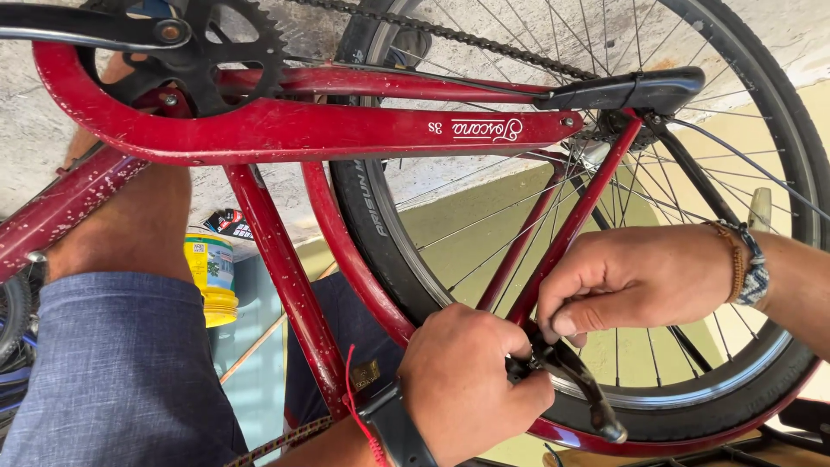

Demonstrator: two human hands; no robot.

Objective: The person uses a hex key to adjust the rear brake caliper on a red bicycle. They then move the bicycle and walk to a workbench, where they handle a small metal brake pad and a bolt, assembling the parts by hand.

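- Red bike frame (285, 130) runs across the top of the shot, black chainring (212, 43) in the upper left.
- Rear wheel (778, 112) with silver spokes takes up the right half.
- Left hand (471, 385), bottom centre, is closed round a black tool (575, 380).
- Right hand (631, 281), beaded bracelets on its wrist, pinches the same tool just beside a red stay (571, 225).
- Yellow tub (212, 277) sits lower left, behind a blue-shorted knee.

Left hand (471, 380) closed over the near end of the black tool (575, 380); what its fingers grip is hidden, and its forearm is cut by the bottom edge. Right hand (627, 281) covers the point where the tool meets the red seat stay (575, 220). Rear wheel (782, 130), crank arm (78, 26) and yellow container (212, 277) partly out of frame or hidden behind the frame.
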